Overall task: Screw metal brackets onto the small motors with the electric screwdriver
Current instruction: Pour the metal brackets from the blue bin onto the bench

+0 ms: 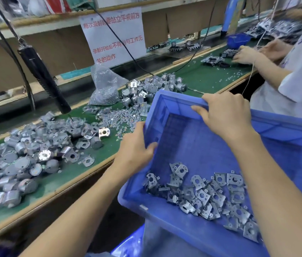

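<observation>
Closest in, the metal brackets (211,193) are lying heaped in the near, low corner of the blue bin (193,145), below and right of both hands, so the bin is tipping back toward the person rather than toward the bench (57,182). Left hand (135,147) is gripping the bin's left wall, thumb inside, fingers wrapping the outside. Right hand (226,115) is hooking over the far rim with its fingers curling onto the outer face. Both are holding the bin only: no bracket, no tool. My read is that tipping the brackets out is going to need the near edge coming up. Left of the left hand, and nearer to it, one heap of small motors (26,154) is sitting on the green mat. Loose screws (116,117) are lying just past the bin's far corner, with a second motor pile (150,88) behind them. Electric screwdriver (44,78) is hanging over the left heap, long axis slanting, tip down toward the mat, well apart from both hands and untouched.
</observation>
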`<state>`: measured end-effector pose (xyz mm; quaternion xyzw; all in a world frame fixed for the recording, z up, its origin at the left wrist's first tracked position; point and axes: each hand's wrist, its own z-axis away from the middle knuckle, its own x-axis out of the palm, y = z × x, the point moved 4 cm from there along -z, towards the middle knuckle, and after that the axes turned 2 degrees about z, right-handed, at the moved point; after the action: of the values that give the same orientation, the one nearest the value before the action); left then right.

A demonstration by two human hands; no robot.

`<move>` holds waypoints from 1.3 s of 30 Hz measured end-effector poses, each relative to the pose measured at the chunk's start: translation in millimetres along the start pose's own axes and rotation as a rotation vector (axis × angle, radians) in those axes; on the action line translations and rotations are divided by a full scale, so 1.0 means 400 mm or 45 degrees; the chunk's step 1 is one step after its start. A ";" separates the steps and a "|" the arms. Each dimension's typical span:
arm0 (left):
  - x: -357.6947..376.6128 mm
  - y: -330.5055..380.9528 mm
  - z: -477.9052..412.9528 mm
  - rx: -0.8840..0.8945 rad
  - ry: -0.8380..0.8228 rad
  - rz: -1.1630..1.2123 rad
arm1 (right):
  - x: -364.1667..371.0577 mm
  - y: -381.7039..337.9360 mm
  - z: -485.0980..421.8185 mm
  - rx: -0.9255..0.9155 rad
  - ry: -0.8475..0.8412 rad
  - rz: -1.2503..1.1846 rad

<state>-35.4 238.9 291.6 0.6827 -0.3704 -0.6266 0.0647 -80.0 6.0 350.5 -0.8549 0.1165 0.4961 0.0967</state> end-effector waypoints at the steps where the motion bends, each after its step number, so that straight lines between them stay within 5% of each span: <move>1: 0.012 0.001 -0.013 -0.007 0.021 0.057 | 0.004 0.013 0.001 0.024 0.001 0.005; 6: 0.073 0.062 -0.069 0.202 0.009 0.038 | 0.008 0.139 0.062 0.154 0.193 -0.329; 9: 0.123 0.102 -0.119 0.244 -0.023 0.053 | 0.032 0.305 0.209 0.532 0.273 -0.262; 13: 0.215 0.162 -0.206 0.253 -0.109 0.016 | 0.103 0.501 0.494 1.240 0.053 -0.129; 16: 0.331 0.219 -0.250 0.363 -0.178 -0.002 | 0.189 0.582 0.681 1.683 -0.224 -0.395; 20: 0.557 0.248 -0.242 0.445 -0.329 -0.071 | 0.333 0.594 0.864 2.043 -0.392 -0.610; 23: 0.739 0.193 -0.229 0.308 -0.496 -0.099 | 0.446 0.564 0.939 2.237 -0.435 -0.547; 31: 1.015 -0.130 -0.297 -0.183 -0.756 -0.031 | 0.721 0.529 0.886 2.266 -0.555 -0.597; 39: 1.137 -0.220 -0.523 -0.270 -0.585 0.047 | 0.925 0.594 0.699 1.985 -0.502 -0.624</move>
<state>164.0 -43.4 -81.1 0.5049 -0.3200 -0.7993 0.0617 -203.2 -180.2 -120.2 -0.4421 0.2179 0.3786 0.7834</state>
